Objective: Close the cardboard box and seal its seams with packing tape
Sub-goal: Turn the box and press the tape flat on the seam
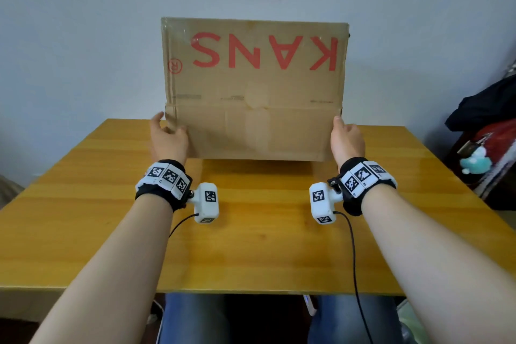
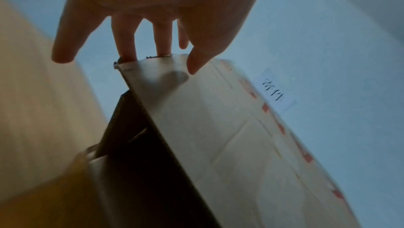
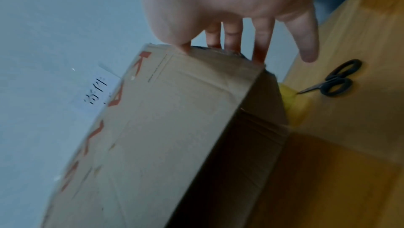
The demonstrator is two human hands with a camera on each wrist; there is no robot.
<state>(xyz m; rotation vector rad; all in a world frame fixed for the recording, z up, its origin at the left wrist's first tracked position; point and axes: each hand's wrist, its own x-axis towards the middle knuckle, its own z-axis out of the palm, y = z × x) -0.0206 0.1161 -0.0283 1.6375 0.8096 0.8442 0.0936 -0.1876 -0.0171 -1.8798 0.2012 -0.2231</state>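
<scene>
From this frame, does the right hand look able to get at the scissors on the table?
Probably yes, but not right away. The scissors lie in the open on the table, beyond the box's right end, with nothing over them. The right hand is pinching the cardboard box, so it would have to let go first.

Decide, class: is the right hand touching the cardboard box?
Touching. In the right wrist view, the right hand pinches the cardboard box edge, thumb in front, fingers behind.

The head view is bright and evenly lit, with glare on the wooden table [image 1: 418,165] at far right and bowed edges. Both wrist views are dim, soft and motion-blurred.
</scene>
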